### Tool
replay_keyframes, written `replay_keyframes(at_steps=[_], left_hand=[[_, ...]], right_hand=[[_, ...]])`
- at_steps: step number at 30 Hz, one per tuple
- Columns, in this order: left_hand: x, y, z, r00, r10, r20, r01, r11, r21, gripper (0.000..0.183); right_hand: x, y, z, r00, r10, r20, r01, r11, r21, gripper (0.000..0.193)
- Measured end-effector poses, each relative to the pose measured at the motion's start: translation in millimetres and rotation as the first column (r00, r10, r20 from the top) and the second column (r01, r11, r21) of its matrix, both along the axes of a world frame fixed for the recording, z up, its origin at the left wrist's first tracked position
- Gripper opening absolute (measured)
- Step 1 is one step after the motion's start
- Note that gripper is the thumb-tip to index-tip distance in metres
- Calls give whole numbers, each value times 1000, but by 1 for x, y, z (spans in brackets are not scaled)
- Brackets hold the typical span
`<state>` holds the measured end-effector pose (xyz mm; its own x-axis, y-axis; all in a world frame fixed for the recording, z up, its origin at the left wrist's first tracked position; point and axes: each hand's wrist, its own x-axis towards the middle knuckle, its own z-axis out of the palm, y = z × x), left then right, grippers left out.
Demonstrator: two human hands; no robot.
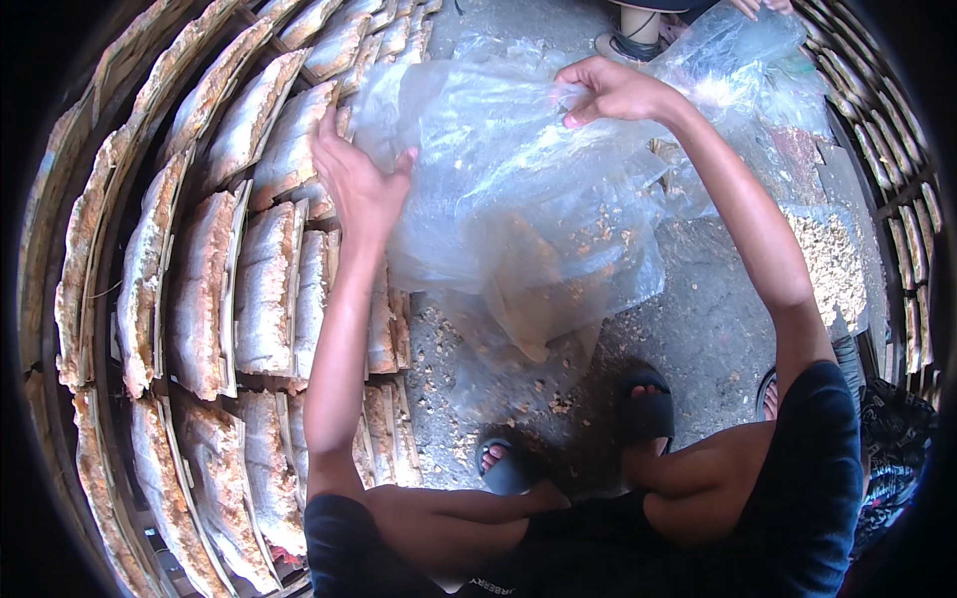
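Note:
A large clear plastic sheet (498, 159), crumpled and partly see-through, hangs in front of me above the floor. At its upper edge my right hand (616, 92) pinches the plastic between thumb and fingers. My left hand (364, 189) is at the sheet's left edge, fingers stretched upward and thumb apart; whether its palm presses on the plastic I cannot tell. Close behind that hand are rows of curved slabs (267, 269) with whitish faces and rough orange-brown edges. Pale crumbs show through and around the sheet.
Slab racks rise along the left, and another rack (912, 239) stands at far right. A co-worker's hands (763, 6) touch more clear plastic (733, 65) at the upper right. Pale chips (829, 264) lie piled on the right. My sandalled feet (648, 414) rest on the grey floor (439, 399).

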<state>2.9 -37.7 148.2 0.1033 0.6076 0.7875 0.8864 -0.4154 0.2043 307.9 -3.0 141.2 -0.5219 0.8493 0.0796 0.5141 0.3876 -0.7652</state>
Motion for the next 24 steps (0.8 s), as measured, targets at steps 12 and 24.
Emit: replay_keyframes(at_steps=[12, 24], left_hand=[[47, 4, 13, 866, -477, 149, 415, 519, -747, 67], [36, 21, -9, 635, -110, 765, 743, 360, -565, 60]], right_hand=[[-55, -4, 52, 987, 115, 108, -125, 988, 89, 32], [-107, -6, 44, 1000, -1, -30, 22, 714, 699, 48]])
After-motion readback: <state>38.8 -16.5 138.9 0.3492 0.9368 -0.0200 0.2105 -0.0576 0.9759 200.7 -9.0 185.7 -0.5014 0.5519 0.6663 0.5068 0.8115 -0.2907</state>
